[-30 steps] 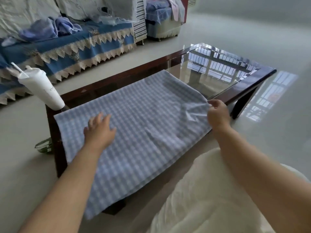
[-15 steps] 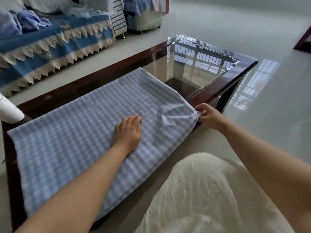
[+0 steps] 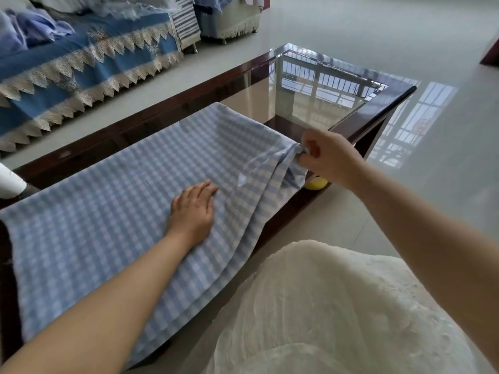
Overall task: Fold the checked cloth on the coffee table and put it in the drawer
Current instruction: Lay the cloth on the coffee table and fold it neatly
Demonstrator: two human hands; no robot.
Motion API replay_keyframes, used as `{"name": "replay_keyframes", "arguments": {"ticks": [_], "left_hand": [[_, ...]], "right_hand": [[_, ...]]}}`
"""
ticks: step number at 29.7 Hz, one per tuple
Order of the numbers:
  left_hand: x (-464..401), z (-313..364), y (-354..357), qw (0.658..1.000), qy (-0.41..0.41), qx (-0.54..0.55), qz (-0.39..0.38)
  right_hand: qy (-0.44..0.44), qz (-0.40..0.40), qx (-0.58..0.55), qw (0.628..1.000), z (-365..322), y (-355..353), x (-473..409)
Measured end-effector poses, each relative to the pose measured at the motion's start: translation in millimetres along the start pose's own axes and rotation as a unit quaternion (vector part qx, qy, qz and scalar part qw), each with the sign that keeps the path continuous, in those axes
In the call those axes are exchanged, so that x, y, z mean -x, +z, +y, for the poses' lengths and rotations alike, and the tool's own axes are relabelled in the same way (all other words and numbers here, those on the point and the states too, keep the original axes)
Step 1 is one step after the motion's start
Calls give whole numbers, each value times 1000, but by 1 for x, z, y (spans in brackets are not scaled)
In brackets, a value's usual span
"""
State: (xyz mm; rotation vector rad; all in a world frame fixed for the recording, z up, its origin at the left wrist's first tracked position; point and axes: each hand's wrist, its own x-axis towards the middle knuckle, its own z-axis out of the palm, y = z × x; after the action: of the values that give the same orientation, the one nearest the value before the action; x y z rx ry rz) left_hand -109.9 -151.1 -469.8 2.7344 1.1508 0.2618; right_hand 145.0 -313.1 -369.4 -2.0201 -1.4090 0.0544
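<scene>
A blue and white checked cloth (image 3: pixel 102 211) lies spread over the left part of a dark wood coffee table (image 3: pixel 388 103) with a glass top. Its near edge hangs over the table's front side. My left hand (image 3: pixel 193 211) rests flat on the cloth near its middle, fingers straight. My right hand (image 3: pixel 326 157) grips the cloth's right near corner, bunched between fingers and thumb and lifted off the table. No drawer is in view.
A white cup (image 3: pixel 10 182) stands at the table's left end. A yellow object (image 3: pixel 316 183) shows under the lifted corner. A sofa with blue, lace-edged covers (image 3: pixel 81 66) runs behind the table. My white-clad lap (image 3: pixel 324 306) is close to the table's front.
My right hand has lifted the cloth's right corner up and inward, bunching it. My left hand stays pressed on the cloth's middle. The view has shifted slightly.
</scene>
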Motion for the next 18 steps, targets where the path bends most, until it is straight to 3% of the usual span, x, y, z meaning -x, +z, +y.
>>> {"name": "replay_keyframes", "arguments": {"ticks": [2,4,5,7,8,9,10,11,13,14,16,18], "left_hand": [[0,0,0,1000,1,2,0],[1,-1,-1,1000,4,6,-2],[2,-2,-1,1000,3,7,-6],[2,-2,0,1000,1,4,-11],[2,-1,0,1000,0,4,-8],[1,0,0,1000,-1,6,-5],[0,0,0,1000,0,6,-4],[0,1,0,1000,2,4,-7],[2,0,0,1000,3,0,-9],[3,-1,0,1000,1,1,-10],[3,0,0,1000,-1,7,-8],[2,1,-2,1000,4,16,-3]], "right_hand": [[-157,160,173,959,13,13,4],[-168,206,200,943,34,24,16],[-101,205,175,958,44,34,25],[166,152,-5,974,55,64,45],[272,115,-176,939,53,75,52],[317,99,-305,892,51,83,55],[324,88,-357,872,49,86,57],[302,81,-333,890,47,85,55],[205,86,-122,967,43,74,50],[140,115,-16,983,37,65,48],[-2,215,104,971,31,48,39],[-27,236,162,958,38,43,34]]}}
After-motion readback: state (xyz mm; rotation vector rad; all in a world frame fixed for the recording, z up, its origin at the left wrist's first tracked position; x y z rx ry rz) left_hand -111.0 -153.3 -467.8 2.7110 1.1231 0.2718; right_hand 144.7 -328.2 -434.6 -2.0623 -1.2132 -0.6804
